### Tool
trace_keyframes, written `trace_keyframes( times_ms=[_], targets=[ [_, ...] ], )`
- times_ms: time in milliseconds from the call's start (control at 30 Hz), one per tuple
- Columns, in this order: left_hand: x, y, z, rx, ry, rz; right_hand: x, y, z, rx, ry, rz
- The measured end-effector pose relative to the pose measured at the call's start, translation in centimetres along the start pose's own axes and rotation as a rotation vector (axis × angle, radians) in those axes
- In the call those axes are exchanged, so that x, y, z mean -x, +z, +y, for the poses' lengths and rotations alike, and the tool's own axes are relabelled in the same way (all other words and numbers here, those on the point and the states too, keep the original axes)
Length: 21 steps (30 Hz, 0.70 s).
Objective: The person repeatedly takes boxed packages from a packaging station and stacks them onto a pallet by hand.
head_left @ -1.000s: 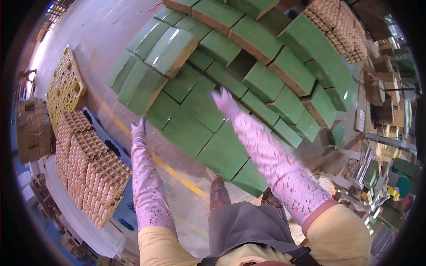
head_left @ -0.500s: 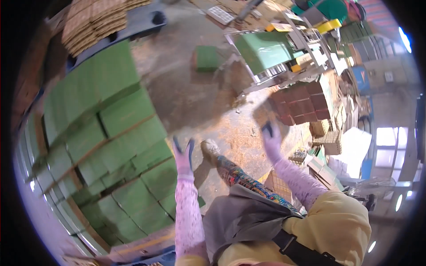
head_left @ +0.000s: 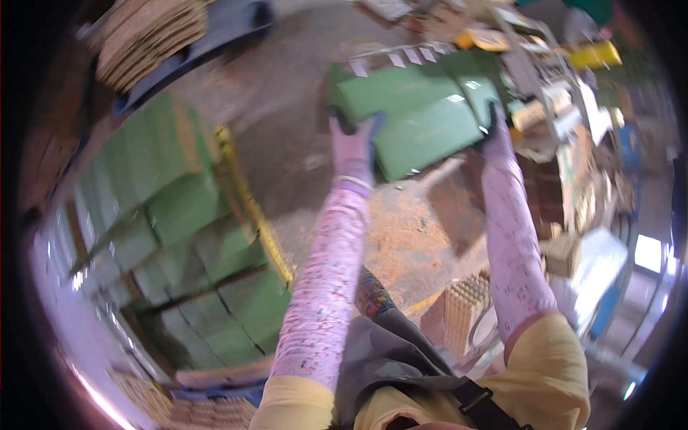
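Ahead of me are glossy green panels or flat boxes (head_left: 423,122) at the end of a metal machine frame. My left hand (head_left: 356,143), in a pink glove with dark fingertips, reaches to their near left side, thumb and fingers spread. At their right end is my right hand (head_left: 496,132), gloved the same way, its dark fingers stretched apart along the edge. Whether either hand touches the green surface I cannot tell. Pink patterned sleeves cover both forearms.
To my left rises a large stack of green boxes (head_left: 179,222), with a yellow edge strip (head_left: 251,204) beside it. Brown cardboard sheets (head_left: 154,39) lie on a blue pallet (head_left: 201,57) at the far left. Cardboard pieces (head_left: 466,312) stand at the right.
Both hands have moved forward, from over the floor to the green panels. My view has shifted, so the panels appear nearer. The yellow strip by the left stack now shows.
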<state>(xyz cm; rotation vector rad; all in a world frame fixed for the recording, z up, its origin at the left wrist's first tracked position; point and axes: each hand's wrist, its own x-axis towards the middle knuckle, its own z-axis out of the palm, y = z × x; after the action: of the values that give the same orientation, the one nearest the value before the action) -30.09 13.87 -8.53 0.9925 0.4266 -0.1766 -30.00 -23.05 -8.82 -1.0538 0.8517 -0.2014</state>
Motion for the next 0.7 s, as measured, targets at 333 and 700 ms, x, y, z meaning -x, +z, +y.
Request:
trace_keyframes(
  times_ms=[333,700],
  targets=[
    [33.2,-34.7,2.6,0.667,-0.184,0.447,35.9,6.9,20.5,0.354,0.064,-0.395],
    [73.4,-79.9,1.3,0.582,0.379,1.382,81.2,27.0,69.1,0.581,0.642,-0.877]
  ],
)
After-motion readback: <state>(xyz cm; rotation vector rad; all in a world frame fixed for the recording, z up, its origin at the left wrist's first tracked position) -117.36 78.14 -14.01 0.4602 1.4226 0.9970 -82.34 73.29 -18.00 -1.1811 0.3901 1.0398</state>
